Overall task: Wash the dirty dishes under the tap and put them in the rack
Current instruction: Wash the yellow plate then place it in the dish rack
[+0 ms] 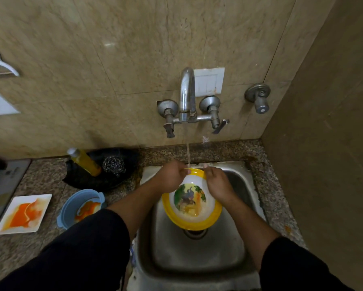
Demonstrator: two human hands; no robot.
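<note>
A yellow-rimmed plate (192,208) with a picture in its white middle is held tilted over the steel sink (197,255). My left hand (172,177) grips its far-left rim and my right hand (217,183) grips its far-right rim. Water runs from the chrome tap (187,95) onto the plate's top edge between my hands. Orange residue shows on the plate's lower right. On the counter to the left lie a white square plate (24,213) and a blue bowl (79,206), both smeared with orange sauce.
A black tray (81,175) behind the blue bowl holds a yellow soap bottle (85,161) and a steel scrubber (114,164). A side wall (323,164) stands close on the right. A stove edge (4,181) is at far left. No rack is in view.
</note>
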